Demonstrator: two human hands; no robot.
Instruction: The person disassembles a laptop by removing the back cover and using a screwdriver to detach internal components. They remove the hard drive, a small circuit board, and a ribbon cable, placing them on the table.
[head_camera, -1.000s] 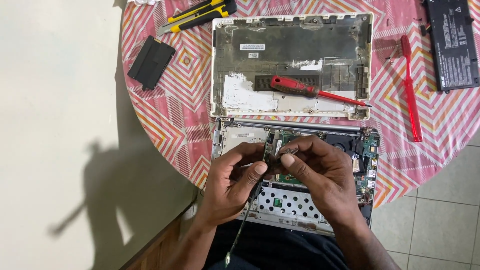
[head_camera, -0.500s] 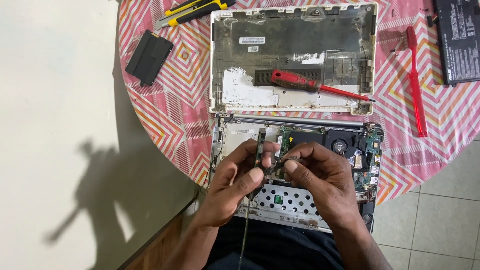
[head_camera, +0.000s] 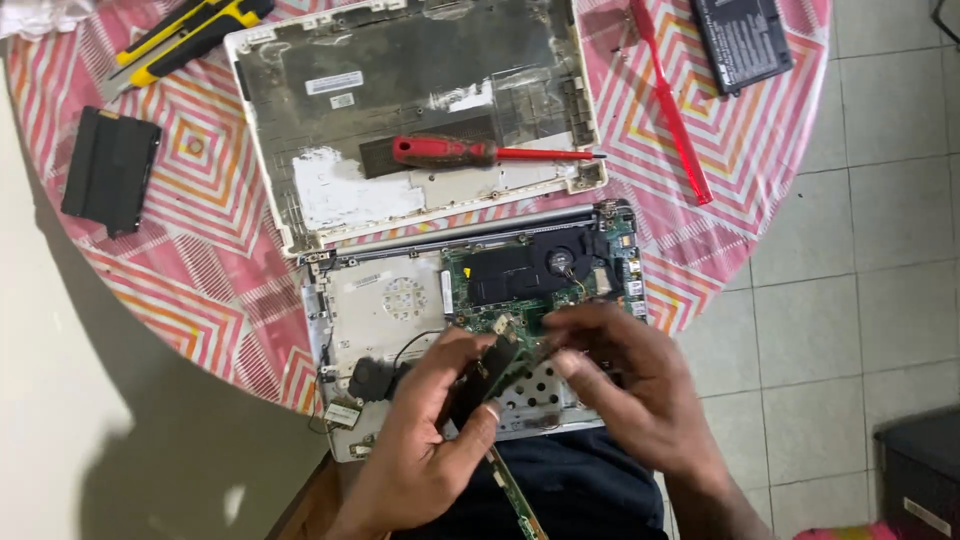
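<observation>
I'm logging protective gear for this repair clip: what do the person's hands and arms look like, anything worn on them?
Both the left hand and the right hand are bare: no gloves, rings, watch or wrist strap visible. Forearms show no sleeves. Fingernails look short.

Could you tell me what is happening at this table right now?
A person sits at a round table with a pink patterned cloth, working over an opened laptop whose insides are exposed. The left hand and right hand together hold a narrow circuit board above it. The removed laptop cover lies behind, with a red screwdriver on it. A yellow utility knife and a red toothbrush lie nearby.
</observation>
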